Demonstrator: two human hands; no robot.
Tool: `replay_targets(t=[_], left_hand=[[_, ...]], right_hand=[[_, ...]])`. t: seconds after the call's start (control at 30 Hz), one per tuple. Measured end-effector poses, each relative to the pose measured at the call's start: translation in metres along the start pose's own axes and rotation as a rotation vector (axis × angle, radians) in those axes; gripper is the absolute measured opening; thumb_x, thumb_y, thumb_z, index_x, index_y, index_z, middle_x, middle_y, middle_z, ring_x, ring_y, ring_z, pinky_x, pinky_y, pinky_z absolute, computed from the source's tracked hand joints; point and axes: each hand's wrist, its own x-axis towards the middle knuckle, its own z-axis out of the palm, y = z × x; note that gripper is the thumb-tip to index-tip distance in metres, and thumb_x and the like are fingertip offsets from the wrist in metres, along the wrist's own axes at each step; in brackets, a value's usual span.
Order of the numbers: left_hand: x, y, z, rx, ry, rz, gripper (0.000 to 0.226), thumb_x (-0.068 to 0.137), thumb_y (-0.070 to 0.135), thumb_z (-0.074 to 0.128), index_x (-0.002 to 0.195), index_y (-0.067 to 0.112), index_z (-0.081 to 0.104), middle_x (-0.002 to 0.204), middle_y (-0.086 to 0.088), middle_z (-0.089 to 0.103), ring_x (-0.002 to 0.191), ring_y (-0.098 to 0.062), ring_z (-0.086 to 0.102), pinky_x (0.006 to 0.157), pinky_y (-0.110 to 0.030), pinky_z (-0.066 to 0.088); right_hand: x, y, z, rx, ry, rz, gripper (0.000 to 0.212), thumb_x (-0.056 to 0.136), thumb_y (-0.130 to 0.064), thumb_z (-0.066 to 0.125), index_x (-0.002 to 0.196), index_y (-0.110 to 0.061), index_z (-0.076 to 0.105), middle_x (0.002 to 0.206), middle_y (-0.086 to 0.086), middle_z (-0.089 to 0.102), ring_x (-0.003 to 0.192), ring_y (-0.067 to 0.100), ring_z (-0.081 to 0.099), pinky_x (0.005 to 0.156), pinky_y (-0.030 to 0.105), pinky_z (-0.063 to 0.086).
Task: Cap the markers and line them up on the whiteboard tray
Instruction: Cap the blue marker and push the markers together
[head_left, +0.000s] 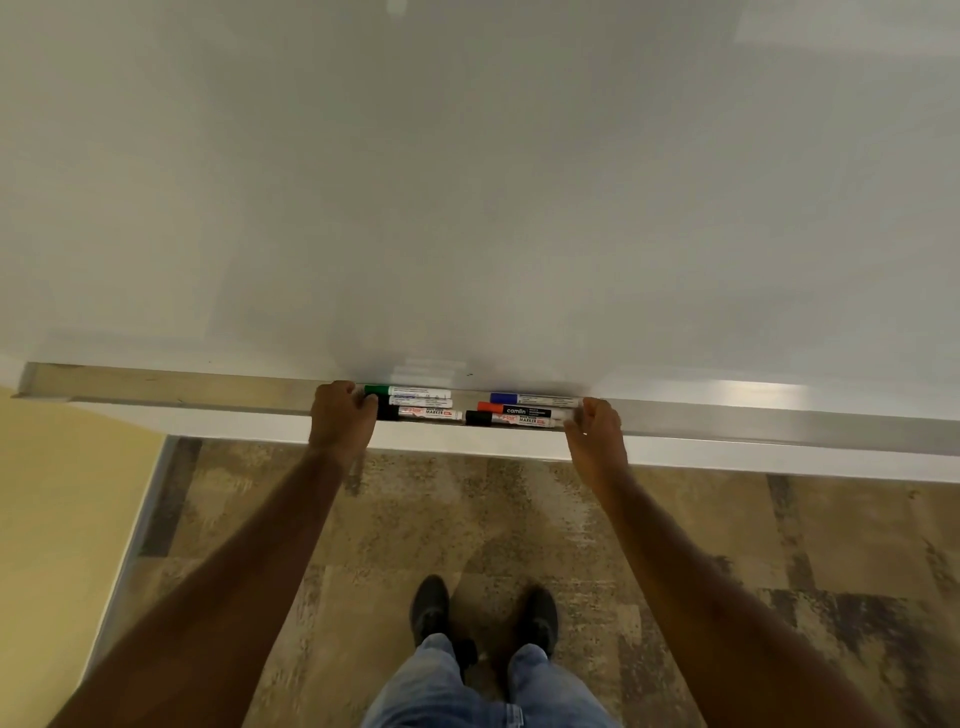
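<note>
Several capped markers lie in two short stacks on the aluminium whiteboard tray (727, 410). The left stack has a green-capped marker (408, 391), a white marker (422, 401) below it and a black-capped Flair marker (427, 413) in front. The right stack holds a blue-capped marker (532, 399), a red-capped Camlin marker (514, 410) and another black-capped marker (511, 420). My left hand (340, 415) is curled against the left stack's cap ends and hides part of them. My right hand (597, 431) is curled against the right stack's tail ends. A small gap separates the two stacks.
The whiteboard (467, 208) fills the upper view, and its tray runs left to an end (31, 382) near a yellow wall (52, 519). Below are patterned carpet (779, 545) and my shoes (431, 603) and jeans.
</note>
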Motion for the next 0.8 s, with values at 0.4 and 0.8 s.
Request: replay_targets(t=[0.4,0.8], left_hand=[[0.019,0.003,0.022,0.029,-0.142,-0.015,0.023,0.097,0.014,0.063,0.098,-0.004,0.078,0.095,-0.022,0.075,0.078,-0.032,0.06,0.057,-0.035,0.037],[-0.005,0.022,0.053,-0.005,-0.259,0.092,0.025,0.097,0.013,0.065,0.115,0.005,0.078,0.109,-0.012,0.08,0.09,-0.025,0.071,0.074,-0.027,0.045]], right_hand=[[0.014,-0.023,-0.002,-0.05,-0.149,0.047,0.015,0.095,-0.003,0.058,0.087,-0.003,0.071,0.077,0.006,0.065,0.067,0.017,0.058,0.057,0.025,0.043],[0.022,0.0,-0.036,0.102,-0.051,0.148,0.024,0.097,0.0,0.057,0.108,0.019,0.068,0.115,0.039,0.067,0.1,0.05,0.065,0.092,0.053,0.054]])
